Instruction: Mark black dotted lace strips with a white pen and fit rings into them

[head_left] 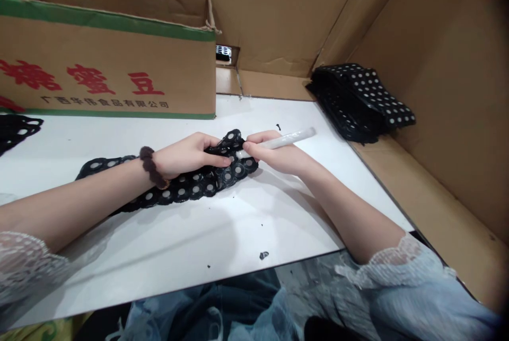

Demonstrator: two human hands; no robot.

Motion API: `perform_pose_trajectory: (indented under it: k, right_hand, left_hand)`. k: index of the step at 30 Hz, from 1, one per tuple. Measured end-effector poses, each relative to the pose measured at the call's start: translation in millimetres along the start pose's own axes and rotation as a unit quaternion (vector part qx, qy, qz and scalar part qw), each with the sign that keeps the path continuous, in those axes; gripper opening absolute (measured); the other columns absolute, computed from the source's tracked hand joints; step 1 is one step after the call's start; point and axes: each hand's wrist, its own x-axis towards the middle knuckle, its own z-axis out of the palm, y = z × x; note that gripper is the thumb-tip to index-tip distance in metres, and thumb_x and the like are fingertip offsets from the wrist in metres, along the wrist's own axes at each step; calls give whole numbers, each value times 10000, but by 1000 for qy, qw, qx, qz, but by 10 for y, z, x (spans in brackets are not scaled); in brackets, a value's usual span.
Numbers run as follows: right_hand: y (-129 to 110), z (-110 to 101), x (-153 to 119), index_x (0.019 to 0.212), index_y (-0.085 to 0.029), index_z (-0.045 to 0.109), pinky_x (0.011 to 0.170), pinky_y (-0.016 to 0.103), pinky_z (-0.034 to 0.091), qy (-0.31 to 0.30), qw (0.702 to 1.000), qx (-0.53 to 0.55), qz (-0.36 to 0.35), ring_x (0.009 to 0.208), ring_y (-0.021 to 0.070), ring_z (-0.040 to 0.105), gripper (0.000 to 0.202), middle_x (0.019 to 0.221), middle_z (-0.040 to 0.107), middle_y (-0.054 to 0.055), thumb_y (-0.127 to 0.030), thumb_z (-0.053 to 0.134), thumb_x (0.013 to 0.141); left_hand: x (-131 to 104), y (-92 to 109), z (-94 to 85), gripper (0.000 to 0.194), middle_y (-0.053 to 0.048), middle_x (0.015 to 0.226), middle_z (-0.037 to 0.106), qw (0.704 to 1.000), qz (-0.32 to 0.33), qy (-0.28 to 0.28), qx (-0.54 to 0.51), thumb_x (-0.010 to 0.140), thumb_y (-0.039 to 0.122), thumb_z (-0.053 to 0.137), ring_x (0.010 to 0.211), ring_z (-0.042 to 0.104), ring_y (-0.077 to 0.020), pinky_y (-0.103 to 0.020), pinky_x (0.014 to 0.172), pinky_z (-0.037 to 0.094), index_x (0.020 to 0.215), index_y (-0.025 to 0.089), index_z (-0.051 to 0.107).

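A black strip with rows of pale round dots [182, 192] lies across the white table. My left hand [194, 154] is closed on its right end, the thumb pressing on top and the fingers at the far side. In my right hand [272, 152] is a white pen-like tool [292, 137], its thick end pointing up to the right. The tool's pale tip meets the dotted strip close to my left thumb. My right fingers also touch the strip's edge. My left forearm hides part of the strip, and a dark band circles that wrist.
A cardboard box [191, 76] with red lettering stands at the back left. Stacked black dotted sheets [361, 99] lean by the right cardboard wall [449, 118]. Another black piece [18, 131] lies at the left edge. Small black scraps [264, 255] dot the white table [178, 245].
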Motion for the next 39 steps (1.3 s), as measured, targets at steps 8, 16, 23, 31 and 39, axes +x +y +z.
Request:
perform_pose_trajectory:
  k: [8, 16, 23, 31, 39]
  right_hand:
    - [-40, 48, -25, 531, -163, 346, 452, 212, 227, 32, 999, 0, -11, 503, 63, 293, 307, 528, 289, -44, -276, 415, 807]
    - [23, 43, 2, 538, -153, 390, 486, 205, 266, 28, 999, 19, 12, 512, 63, 344, 300, 529, 363, -37, -271, 408, 813]
    - [26, 158, -19, 572, -168, 343, 470, 213, 249, 22, 1000, 5, -4, 516, 68, 321, 309, 550, 323, -36, -315, 371, 843]
    - [150, 308, 44, 646, -182, 329, 593, 255, 313, 97, 967, -211, -103, 608, 108, 388, 228, 668, 414, 12, -240, 315, 866]
    - [83, 242, 34, 610, -167, 404, 554, 239, 348, 110, 986, -116, -37, 578, 97, 432, 293, 609, 461, 9, -300, 341, 864]
  left_hand:
    - [-15, 27, 11, 264, -14, 845, 653, 999, 17, -7, -35, 679, 362, 611, 788, 598, -192, -308, 691, 481, 887, 201, 636]
    - [-16, 30, 8, 258, -10, 871, 663, 1000, 4, -4, -23, 679, 384, 606, 720, 600, -163, -263, 617, 476, 861, 204, 635]
    - [-18, -3, 25, 246, 2, 872, 670, 999, 15, 32, 11, 690, 380, 593, 763, 601, -175, -282, 664, 472, 853, 202, 640]
    - [1, -25, 41, 254, -11, 917, 650, 998, 56, 41, 5, 721, 329, 562, 890, 569, -194, -324, 823, 424, 916, 178, 621]
    - [4, 3, -2, 342, -17, 965, 638, 992, 84, 45, 78, 753, 361, 509, 877, 565, -202, -317, 799, 422, 1034, 181, 581]
